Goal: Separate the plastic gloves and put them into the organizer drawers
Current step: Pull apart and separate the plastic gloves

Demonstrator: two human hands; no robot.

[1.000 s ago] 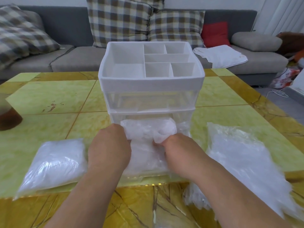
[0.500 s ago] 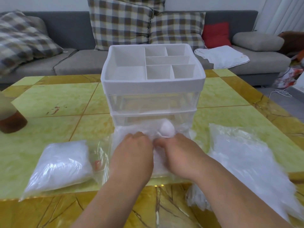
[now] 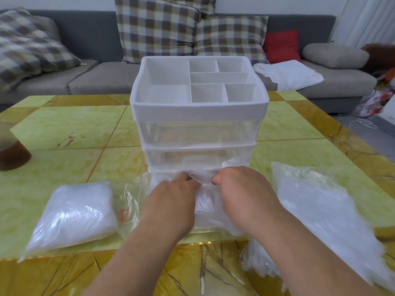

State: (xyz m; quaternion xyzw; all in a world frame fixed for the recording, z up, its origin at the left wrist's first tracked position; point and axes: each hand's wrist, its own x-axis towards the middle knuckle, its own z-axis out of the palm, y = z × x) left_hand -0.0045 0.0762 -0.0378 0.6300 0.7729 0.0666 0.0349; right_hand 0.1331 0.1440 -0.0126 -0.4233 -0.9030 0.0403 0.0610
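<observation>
Yellow-green tiled surface (image 3: 64,129), grey sofa (image 3: 96,77) behind it at 12 o'clock. Checked cushions (image 3: 158,28), a red cushion (image 3: 280,45) and a white cloth (image 3: 288,75) are seen on the sofa.

White organizer (image 3: 198,112) is set mid-surface: divided open tray on top, two clear drawers seen below it. Bottom drawer (image 3: 213,226) appears pulled out toward 6 o'clock, and a glove wad (image 3: 205,201) is bunched in it, its upper fold raised against the organizer front.

Left hand (image 3: 171,201) and right hand (image 3: 241,193) are placed side by side at 6 o'clock of the organizer, on top of the wad. Both grips are closed: the upper fold of the wad is pinched by each hand, with a short stretch of plastic held between them.

Sealed bag of gloves (image 3: 72,214) is laid flat at 8 o'clock, just beside the left forearm. Loose glove pile (image 3: 316,206) is spread at 4 o'clock and hangs over the near edge. Brown object (image 3: 12,154) is cut off by the frame at 9 o'clock; type can't be told.
</observation>
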